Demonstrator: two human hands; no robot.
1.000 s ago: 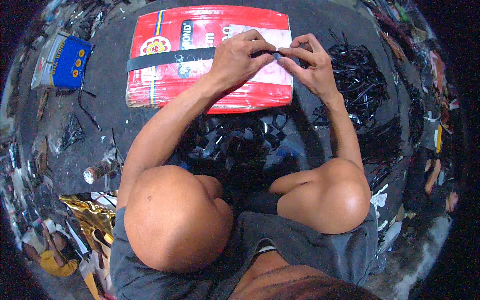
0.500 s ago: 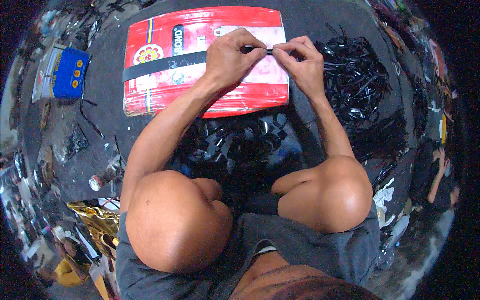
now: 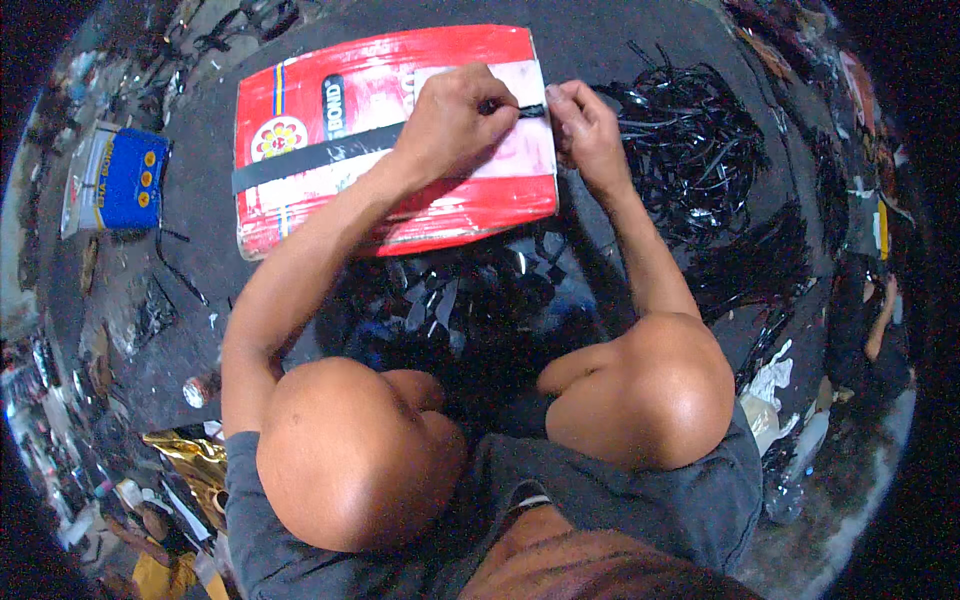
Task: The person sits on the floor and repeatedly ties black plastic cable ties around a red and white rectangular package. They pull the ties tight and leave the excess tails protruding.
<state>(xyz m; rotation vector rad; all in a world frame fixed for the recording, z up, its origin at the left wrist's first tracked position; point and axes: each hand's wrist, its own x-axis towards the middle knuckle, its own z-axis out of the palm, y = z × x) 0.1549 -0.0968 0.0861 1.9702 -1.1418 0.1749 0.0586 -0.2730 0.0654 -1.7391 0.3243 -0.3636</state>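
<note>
A large red and white tin (image 3: pixel 470 226) lies on its side in front of me. A wide black band (image 3: pixel 290 166) runs across its face. My left hand (image 3: pixel 455 120) rests over the tin's right part, fingers closed in a pinch. From its fingertips a short black strip (image 3: pixel 533 111) reaches to the tin's right edge. Just past that edge is my right hand (image 3: pixel 585 130), fingers curled and closed beside the strip's end. Whatever lies between the right fingertips is hidden.
A tangled pile of glossy black strips (image 3: pixel 690 150) lies right of the tin. Black scraps (image 3: pixel 470 290) gather between it and my knees. A cut blue and white container (image 3: pixel 130 180) stands left. Gold foil (image 3: pixel 195 460) and a white crumpled piece (image 3: pixel 770 385) flank my legs.
The hands have drawn slightly apart; the right hand has moved off the tin's face to just beyond its right edge. In the picture, the tin sits slightly lower and further left.
</note>
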